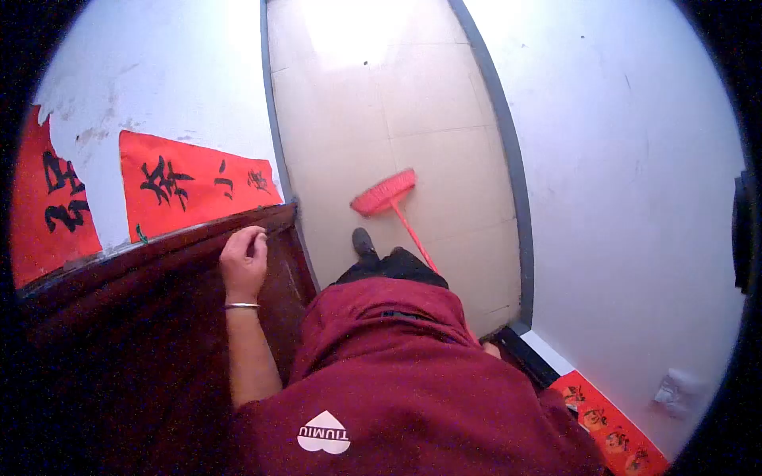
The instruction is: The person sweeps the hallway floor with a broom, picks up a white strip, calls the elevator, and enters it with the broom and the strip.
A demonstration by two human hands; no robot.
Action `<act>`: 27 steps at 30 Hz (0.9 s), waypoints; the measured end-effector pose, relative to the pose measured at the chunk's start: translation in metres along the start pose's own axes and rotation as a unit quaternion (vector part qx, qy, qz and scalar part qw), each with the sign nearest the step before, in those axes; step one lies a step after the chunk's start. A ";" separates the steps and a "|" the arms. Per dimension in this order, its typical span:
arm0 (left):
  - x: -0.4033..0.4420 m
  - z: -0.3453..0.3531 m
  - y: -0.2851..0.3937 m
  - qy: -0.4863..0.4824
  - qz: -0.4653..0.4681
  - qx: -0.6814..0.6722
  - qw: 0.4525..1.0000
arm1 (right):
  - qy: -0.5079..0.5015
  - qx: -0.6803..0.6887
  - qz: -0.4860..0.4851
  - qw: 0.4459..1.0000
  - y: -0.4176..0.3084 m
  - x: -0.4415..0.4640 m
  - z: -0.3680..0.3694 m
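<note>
On my screen I see strong white glare at the far end of the floor (432,103), while the dark red panel (159,333) at lower left is dim and grainy. The lens bends straight lines, and the corners are black.

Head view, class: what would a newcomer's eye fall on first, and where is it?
The red broom stands out first, near mid-picture, its head on the pale floor ahead of a dark shoe. Next come the red papers with black characters on the left, against the white wall. Nearby, the left hand is raised, fingers loosely curled.
</note>
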State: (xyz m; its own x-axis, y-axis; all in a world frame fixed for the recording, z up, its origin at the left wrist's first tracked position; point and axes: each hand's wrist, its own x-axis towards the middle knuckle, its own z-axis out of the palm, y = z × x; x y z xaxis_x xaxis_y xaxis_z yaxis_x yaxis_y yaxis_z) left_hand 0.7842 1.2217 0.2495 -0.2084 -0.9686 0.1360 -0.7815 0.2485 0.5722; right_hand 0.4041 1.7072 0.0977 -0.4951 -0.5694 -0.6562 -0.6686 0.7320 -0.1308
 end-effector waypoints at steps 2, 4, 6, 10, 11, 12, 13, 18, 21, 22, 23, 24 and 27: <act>0.004 0.008 0.002 -0.028 0.001 -0.009 1.000 | -0.102 0.039 0.041 0.993 -0.071 0.054 -0.019; 0.009 0.018 0.005 -0.036 0.022 -0.016 0.999 | -0.085 0.114 0.040 0.989 -0.097 0.138 0.025; 0.015 0.022 0.010 -0.036 0.033 -0.011 0.999 | -0.101 0.140 0.046 0.984 -0.159 0.198 0.000; 0.021 0.013 0.009 -0.064 0.002 -0.028 0.998 | -0.176 0.274 0.008 0.945 -0.233 0.197 -0.088; 0.017 0.013 0.002 -0.057 -0.022 -0.043 0.997 | -0.201 0.266 -0.052 0.941 -0.222 0.194 -0.088; 0.011 0.017 -0.009 -0.040 -0.012 -0.040 0.998 | -0.177 0.277 -0.084 0.941 -0.205 0.183 -0.081; 0.003 0.016 -0.015 -0.058 -0.048 -0.039 0.996 | -0.155 0.286 -0.115 0.938 -0.176 0.168 -0.065; -0.080 0.041 -0.099 -0.147 -0.172 0.039 0.973 | -0.113 0.219 -0.182 0.952 -0.008 0.109 0.008; -0.133 0.053 -0.121 -0.208 -0.229 0.037 0.950 | -0.233 0.140 0.018 0.962 -0.107 0.071 -0.089; -0.147 0.059 -0.129 -0.246 -0.246 0.038 0.937 | -0.154 0.207 -0.104 0.961 -0.058 0.100 -0.029; -0.142 0.063 -0.153 -0.270 -0.285 0.014 0.919 | -0.156 0.193 -0.107 0.963 -0.102 0.118 -0.040; -0.144 0.065 -0.152 -0.283 -0.311 0.020 0.907 | -0.152 0.121 -0.079 0.978 -0.129 0.132 -0.054; -0.155 0.072 -0.164 -0.304 -0.336 0.032 0.891 | -0.152 0.182 -0.057 0.970 -0.192 0.198 -0.036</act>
State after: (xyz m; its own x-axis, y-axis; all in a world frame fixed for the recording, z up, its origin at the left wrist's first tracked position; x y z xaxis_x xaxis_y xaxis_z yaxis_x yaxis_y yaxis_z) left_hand 0.9021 1.3325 0.0766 0.0546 -0.7171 -0.6948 -0.8773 -0.3668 0.3096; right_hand 0.4145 1.4399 0.0196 -0.2056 -0.5586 -0.8035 -0.4420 0.7856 -0.4330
